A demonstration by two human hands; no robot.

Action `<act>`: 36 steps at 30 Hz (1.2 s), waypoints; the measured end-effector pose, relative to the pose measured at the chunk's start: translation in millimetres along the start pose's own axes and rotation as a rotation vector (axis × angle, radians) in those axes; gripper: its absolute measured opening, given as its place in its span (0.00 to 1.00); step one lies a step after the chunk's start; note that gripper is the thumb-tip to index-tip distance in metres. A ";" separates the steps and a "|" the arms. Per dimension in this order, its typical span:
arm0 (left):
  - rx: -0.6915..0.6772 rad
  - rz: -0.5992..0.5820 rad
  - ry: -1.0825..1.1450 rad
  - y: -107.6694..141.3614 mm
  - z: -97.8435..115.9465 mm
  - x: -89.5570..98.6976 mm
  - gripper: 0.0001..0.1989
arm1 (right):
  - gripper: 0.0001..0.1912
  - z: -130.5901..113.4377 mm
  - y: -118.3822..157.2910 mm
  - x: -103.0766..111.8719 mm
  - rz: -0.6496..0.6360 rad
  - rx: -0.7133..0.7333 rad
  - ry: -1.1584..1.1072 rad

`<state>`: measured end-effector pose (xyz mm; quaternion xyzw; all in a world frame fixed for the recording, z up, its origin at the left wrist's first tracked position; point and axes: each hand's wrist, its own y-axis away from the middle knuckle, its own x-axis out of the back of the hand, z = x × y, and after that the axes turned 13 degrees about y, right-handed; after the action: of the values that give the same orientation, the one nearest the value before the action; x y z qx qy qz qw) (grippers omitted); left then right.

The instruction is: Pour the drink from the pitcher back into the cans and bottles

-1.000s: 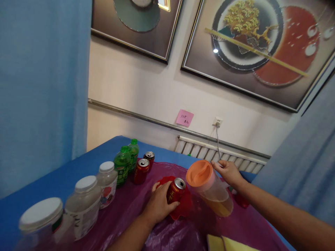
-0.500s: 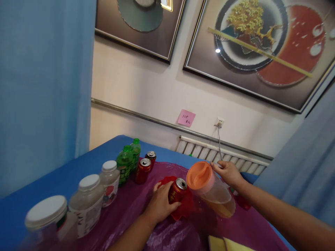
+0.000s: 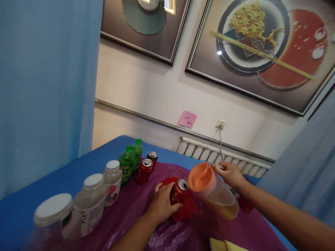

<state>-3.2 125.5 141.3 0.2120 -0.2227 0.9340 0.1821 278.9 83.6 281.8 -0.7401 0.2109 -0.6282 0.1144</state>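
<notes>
My left hand [image 3: 163,203] is closed round a red drink can [image 3: 178,194] with an opened silver top. The can stands upright over a red scalloped dish [image 3: 186,209]. In my right hand [image 3: 230,175] is a clear plastic pitcher [image 3: 222,198] with an orange lid [image 3: 201,177]. It is tilted to the left, its lid close beside the can's top, with yellowish liquid lying along its lower side. The pitcher's handle is mostly hidden behind it and my fingers. I cannot make out any stream between lid and can.
Left of the dish are two more red cans [image 3: 144,170], two green bottles [image 3: 126,166] and several white-capped jars [image 3: 90,198]. A folded yellow cloth [image 3: 226,245] lies at the front on purple plastic sheeting [image 3: 131,216]. A red object [image 3: 246,205] sits partly hidden behind the pitcher.
The whole view has shifted slightly to the right. Both hands keep their holds, and the liquid in the tilted pitcher looks slightly lower.
</notes>
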 end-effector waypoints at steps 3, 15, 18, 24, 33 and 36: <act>-0.007 0.000 0.009 0.1 -1.0 -0.5 0.38 | 0.27 -1.1 0.2 0.6 0.001 -0.005 0.008; 0.001 -0.017 0.026 0.7 3.4 1.1 0.38 | 0.28 2.6 1.7 -2.0 -0.001 -0.022 -0.011; 0.020 -0.016 0.019 0.3 3.9 1.1 0.38 | 0.29 4.0 1.7 -3.3 0.006 -0.025 0.007; 0.008 -0.010 0.018 -0.3 0.3 -0.4 0.38 | 0.28 2.2 3.3 -2.5 -0.001 -0.026 -0.017; 0.001 -0.013 0.028 0.0 -0.8 -1.0 0.39 | 0.28 2.9 2.6 -3.3 -0.001 -0.025 0.002; 0.002 -0.010 0.027 0.3 0.0 -0.6 0.39 | 0.28 0.8 3.1 -1.9 -0.002 -0.020 -0.007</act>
<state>-2.8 125.1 140.8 0.2004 -0.2181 0.9361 0.1896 278.9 81.6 278.6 -0.7436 0.2160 -0.6237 0.1069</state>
